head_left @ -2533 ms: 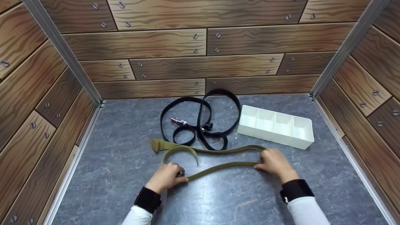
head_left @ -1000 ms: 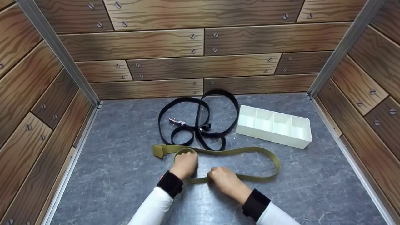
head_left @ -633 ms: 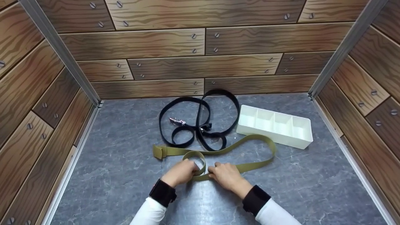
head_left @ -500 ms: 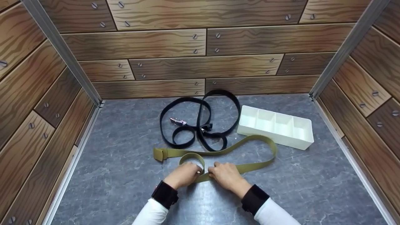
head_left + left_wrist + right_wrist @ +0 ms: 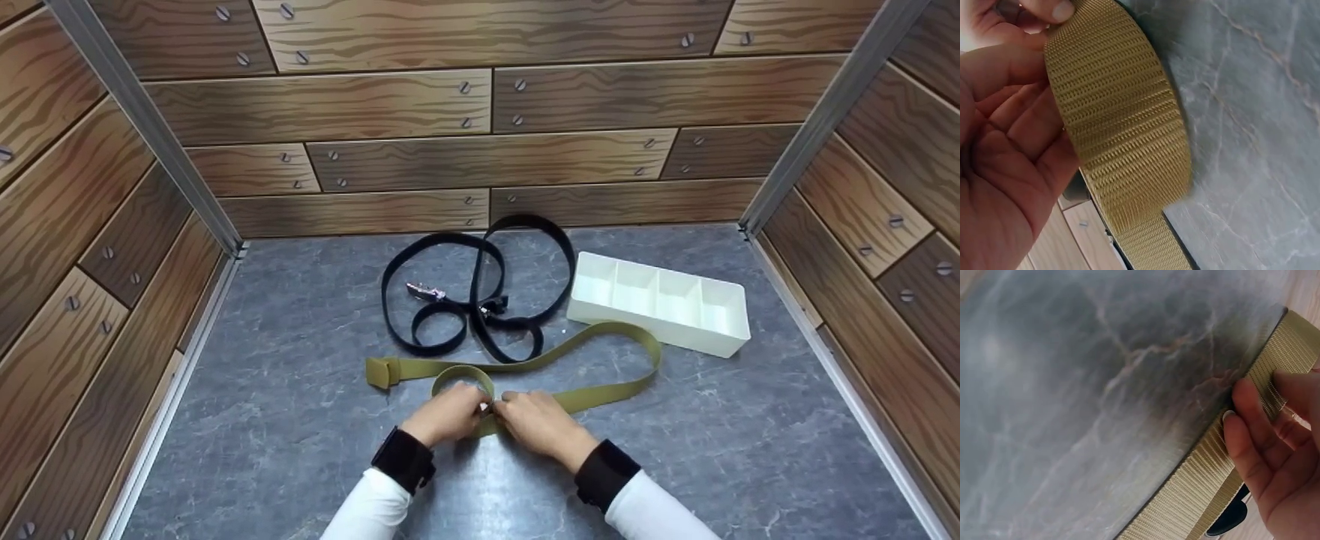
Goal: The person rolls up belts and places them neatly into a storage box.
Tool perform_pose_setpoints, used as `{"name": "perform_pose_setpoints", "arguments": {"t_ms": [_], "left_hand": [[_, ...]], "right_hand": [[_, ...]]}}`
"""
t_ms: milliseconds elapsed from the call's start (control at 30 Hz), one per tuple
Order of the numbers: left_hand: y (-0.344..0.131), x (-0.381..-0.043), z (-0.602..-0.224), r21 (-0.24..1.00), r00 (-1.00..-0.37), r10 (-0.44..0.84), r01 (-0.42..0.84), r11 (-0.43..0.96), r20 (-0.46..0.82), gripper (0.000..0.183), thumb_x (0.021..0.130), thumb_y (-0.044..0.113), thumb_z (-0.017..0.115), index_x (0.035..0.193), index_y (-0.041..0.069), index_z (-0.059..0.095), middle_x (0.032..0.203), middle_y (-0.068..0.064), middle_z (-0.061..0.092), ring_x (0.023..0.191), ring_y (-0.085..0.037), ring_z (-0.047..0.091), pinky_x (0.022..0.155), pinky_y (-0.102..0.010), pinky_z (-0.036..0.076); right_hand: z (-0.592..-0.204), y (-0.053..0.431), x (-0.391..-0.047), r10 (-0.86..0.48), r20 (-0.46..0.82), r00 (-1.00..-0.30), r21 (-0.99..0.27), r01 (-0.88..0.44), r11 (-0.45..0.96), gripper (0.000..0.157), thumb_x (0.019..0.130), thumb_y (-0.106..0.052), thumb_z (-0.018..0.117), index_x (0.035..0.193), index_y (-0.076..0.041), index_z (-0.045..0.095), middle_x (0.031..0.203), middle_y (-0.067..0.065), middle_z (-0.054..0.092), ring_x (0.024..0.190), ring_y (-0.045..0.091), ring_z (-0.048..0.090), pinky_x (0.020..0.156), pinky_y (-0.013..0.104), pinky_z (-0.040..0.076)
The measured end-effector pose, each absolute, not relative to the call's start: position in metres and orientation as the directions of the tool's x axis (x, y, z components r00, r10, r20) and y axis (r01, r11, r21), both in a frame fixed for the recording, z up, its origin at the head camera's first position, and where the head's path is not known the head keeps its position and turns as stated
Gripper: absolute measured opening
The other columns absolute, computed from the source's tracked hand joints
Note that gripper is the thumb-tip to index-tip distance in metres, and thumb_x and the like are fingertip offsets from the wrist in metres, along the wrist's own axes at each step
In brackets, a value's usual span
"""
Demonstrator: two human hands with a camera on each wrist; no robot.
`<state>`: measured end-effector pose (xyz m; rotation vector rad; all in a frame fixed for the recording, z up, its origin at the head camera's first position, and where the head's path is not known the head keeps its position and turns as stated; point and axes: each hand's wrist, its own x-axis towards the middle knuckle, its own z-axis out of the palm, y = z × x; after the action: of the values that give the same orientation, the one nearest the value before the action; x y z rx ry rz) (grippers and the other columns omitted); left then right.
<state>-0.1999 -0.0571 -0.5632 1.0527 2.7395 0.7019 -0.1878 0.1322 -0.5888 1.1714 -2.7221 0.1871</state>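
An olive-green webbing belt [image 5: 600, 397] with a flat buckle [image 5: 379, 373] at its left end lies on the grey table. My left hand [image 5: 448, 412] holds the belt where it curls into a small loop; in the left wrist view the ribbed webbing [image 5: 1123, 112] bends past its fingers. Close beside it, my right hand [image 5: 541, 422] pinches the same strap. In the right wrist view, thumb and fingers [image 5: 1247, 461] grip the webbing edge. The hands nearly touch, and the pinched stretch is partly hidden by them.
Two black belts [image 5: 525, 219] lie in overlapping loops behind the olive belt, with shiny buckles [image 5: 425, 291]. A white tray [image 5: 652, 330] with several compartments stands at the right, close to the olive belt's wide loop. Wood-patterned walls [image 5: 337, 105] enclose the table.
My right hand has slid left along the belt from beside the tray to meet my left hand, which has moved right. The small loop has tightened, and the wide loop has shifted toward the tray.
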Motion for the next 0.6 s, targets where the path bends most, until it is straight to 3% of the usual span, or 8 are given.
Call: {"name": "perform_pose_setpoints", "arguments": {"t_ms": [267, 467, 600], "left_hand": [[-0.0504, -0.199, -0.5658, 0.4, -0.833, 0.55, 0.523, 0.753, 0.054, 0.01, 0.081, 0.009, 0.072, 0.074, 0.011, 0.065, 0.069, 0.001, 0.062, 0.065, -0.02, 0.062, 0.061, -0.037, 0.05], [-0.0521, -0.1961, -0.564, 0.362, -0.818, 0.573, 0.55, 0.753, 0.051, 0.01, 0.086, 0.013, 0.07, 0.076, 0.016, 0.072, 0.078, 0.001, 0.068, 0.076, -0.024, 0.067, 0.066, -0.039, 0.052], [-0.0576, -0.1942, -0.5617, 0.286, -0.786, 0.615, 0.606, 0.742, 0.068, 0.016, 0.084, 0.013, 0.068, 0.069, 0.017, 0.067, 0.072, 0.002, 0.064, 0.073, -0.023, 0.065, 0.062, -0.038, 0.051]], "right_hand": [[-0.5926, 0.129, -0.1908, -0.692, 0.217, -0.688, -0.075, -0.719, 0.691, 0.009, 0.09, -0.011, 0.064, 0.081, -0.013, 0.063, 0.077, 0.0, 0.059, 0.06, 0.022, 0.059, 0.049, 0.036, 0.046], [-0.588, 0.1315, -0.1918, -0.675, 0.218, -0.705, -0.154, -0.707, 0.69, 0.013, 0.087, -0.021, 0.072, 0.079, -0.013, 0.065, 0.077, 0.0, 0.061, 0.062, 0.021, 0.06, 0.051, 0.035, 0.047], [-0.5832, 0.1382, -0.1954, -0.649, 0.19, -0.737, -0.189, -0.676, 0.713, 0.021, 0.085, -0.029, 0.075, 0.074, -0.014, 0.067, 0.072, 0.0, 0.059, 0.058, 0.02, 0.058, 0.048, 0.034, 0.045]]}}
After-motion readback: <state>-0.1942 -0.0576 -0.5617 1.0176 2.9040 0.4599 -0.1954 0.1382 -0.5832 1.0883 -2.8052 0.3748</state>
